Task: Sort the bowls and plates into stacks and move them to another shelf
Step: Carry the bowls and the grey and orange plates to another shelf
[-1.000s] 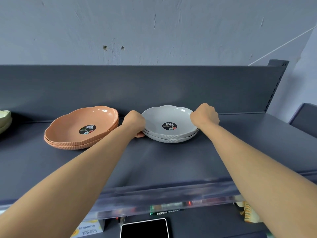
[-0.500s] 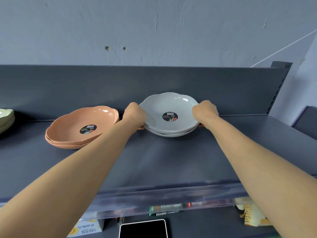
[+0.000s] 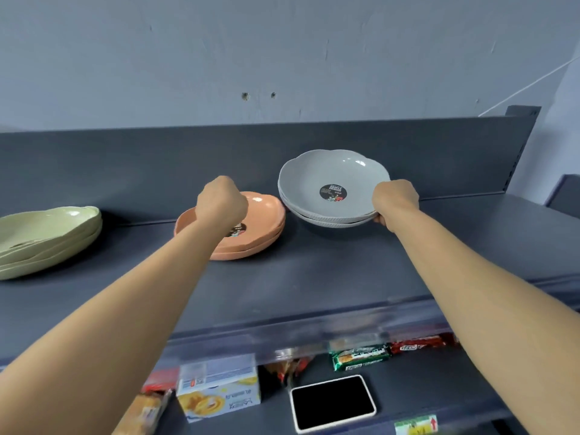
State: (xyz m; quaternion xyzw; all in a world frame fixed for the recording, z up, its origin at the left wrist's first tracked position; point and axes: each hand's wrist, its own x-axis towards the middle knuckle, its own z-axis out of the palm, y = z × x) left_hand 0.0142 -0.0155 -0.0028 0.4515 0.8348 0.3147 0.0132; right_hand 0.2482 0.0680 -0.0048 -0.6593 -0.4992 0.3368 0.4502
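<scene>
Two hands reach up: our right hand (image 3: 394, 199) grips the grey plate stack (image 3: 326, 180) at its 4 o'clock rim, tilted toward us; our left hand (image 3: 221, 202) curls over the orange stack (image 3: 270, 216), at the grey one's 9 o'clock on the shelf (image 3: 345, 271), and we cannot tell whether it holds anything

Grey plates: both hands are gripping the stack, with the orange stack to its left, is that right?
No. In the head view only the right hand grips the grey plates, at their right rim; the left hand is off them, by the orange stack, which sits to their left.
</scene>
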